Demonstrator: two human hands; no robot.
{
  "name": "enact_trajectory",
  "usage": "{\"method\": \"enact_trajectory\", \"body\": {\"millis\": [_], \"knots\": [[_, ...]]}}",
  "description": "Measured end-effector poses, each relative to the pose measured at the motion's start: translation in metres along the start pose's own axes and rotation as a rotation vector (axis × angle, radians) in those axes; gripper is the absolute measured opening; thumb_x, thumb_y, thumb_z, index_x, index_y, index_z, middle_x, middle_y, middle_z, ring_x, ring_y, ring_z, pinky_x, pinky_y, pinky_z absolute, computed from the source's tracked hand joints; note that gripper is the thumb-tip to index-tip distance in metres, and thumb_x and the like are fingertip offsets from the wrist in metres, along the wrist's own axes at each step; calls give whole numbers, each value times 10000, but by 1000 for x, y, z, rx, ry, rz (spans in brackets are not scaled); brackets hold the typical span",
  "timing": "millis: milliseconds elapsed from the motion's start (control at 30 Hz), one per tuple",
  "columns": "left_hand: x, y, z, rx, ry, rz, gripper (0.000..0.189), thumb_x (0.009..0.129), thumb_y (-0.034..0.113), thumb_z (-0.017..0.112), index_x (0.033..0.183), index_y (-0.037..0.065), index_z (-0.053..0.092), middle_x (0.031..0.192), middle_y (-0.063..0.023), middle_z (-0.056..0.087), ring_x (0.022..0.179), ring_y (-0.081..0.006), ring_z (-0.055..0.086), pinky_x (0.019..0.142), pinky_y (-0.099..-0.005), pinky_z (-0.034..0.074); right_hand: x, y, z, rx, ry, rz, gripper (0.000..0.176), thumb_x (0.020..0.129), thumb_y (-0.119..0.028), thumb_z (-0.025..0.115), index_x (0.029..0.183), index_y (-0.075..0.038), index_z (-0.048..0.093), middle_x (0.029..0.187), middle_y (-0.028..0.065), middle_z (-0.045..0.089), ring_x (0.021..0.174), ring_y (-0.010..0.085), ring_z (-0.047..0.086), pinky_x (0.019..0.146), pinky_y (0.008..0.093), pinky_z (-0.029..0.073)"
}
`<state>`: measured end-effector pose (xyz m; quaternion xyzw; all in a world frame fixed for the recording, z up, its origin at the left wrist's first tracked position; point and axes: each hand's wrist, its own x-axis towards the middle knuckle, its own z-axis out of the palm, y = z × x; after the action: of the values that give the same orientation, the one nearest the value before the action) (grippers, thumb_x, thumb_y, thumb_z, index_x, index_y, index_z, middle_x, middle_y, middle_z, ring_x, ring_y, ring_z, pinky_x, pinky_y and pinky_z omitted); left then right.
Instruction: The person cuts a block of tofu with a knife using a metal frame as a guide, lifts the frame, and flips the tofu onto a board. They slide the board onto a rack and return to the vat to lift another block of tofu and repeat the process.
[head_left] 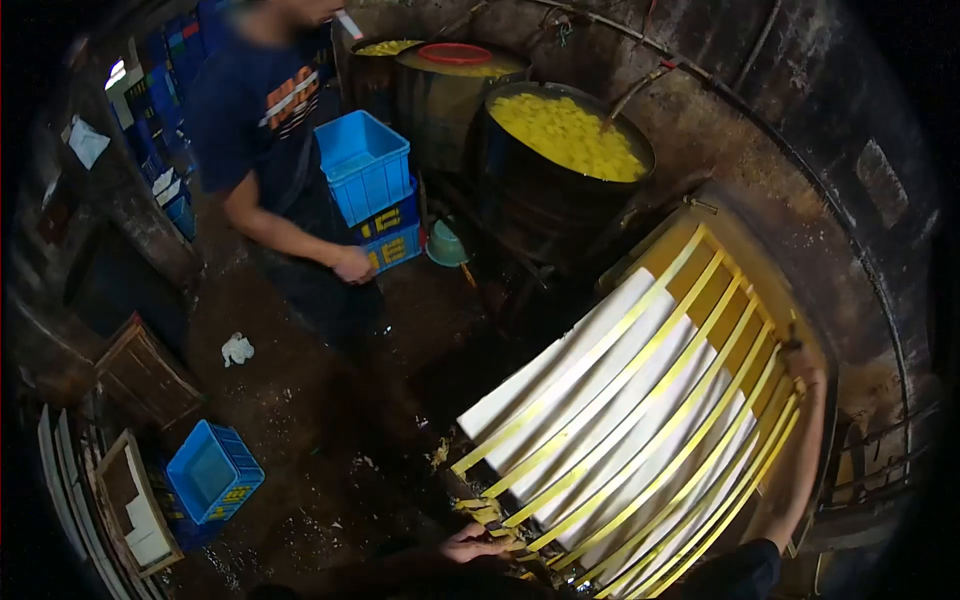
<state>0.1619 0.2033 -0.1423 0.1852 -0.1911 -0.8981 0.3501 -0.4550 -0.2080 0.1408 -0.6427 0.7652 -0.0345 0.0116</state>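
Observation:
Long yellow slats [640,345] lie side by side, with white sheets [560,375] hanging in folds between and beneath them. They span a wide vat [765,265] of yellowish-brown liquid. My left hand [475,545] is at the near lower ends of the slats, its fingers closed at a slat end; the exact grip is dim. At the opposite ends, my right hand [803,370] reaches along the vat's right side, fingers closed on a slat end. The arm below it runs down along the outermost slats.
A person in a dark T-shirt [255,130] stands ahead left, beside stacked blue crates [365,165]. Drums with yellow pieces [565,130] stand along the back wall. A green basin [445,243], another blue crate [213,470] and a wooden frame [140,505] are on the wet floor.

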Motion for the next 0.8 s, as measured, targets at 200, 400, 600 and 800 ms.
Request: {"method": "enact_trajectory", "body": {"millis": [200,400,600,800], "knots": [[-70,70,15,190,236,102,375,967,78,510,1327,1,444,1288,-182,544,1188,-300,559,887,-458,552,-152,-109,-221,402,214,-106,358,961,-179,574,1272,-15,511,1062,75,621,918,163,559,807,323,475],[-138,79,-121,106,683,117,470,1017,269,475,1437,86,370,1381,-103,458,1262,-303,484,998,-476,456,-372,-332,-152,169,-274,-293,327,924,-127,578,1216,8,523,909,121,629,794,205,603,722,337,499],[-239,-15,-249,500,1143,-20,703,919,312,629,1470,9,314,1383,-157,487,1201,-243,519,949,-342,448,-449,-498,132,489,-660,-439,386,817,-93,665,1100,137,537,652,246,616,549,329,649,514,405,552],[-368,-187,-219,376,1312,-275,649,930,366,602,1453,61,369,1270,-149,576,957,-235,611,760,-367,506,-481,-529,319,355,-459,-285,413,780,-179,682,1057,106,568,737,297,631,701,455,643,639,482,539]]}}
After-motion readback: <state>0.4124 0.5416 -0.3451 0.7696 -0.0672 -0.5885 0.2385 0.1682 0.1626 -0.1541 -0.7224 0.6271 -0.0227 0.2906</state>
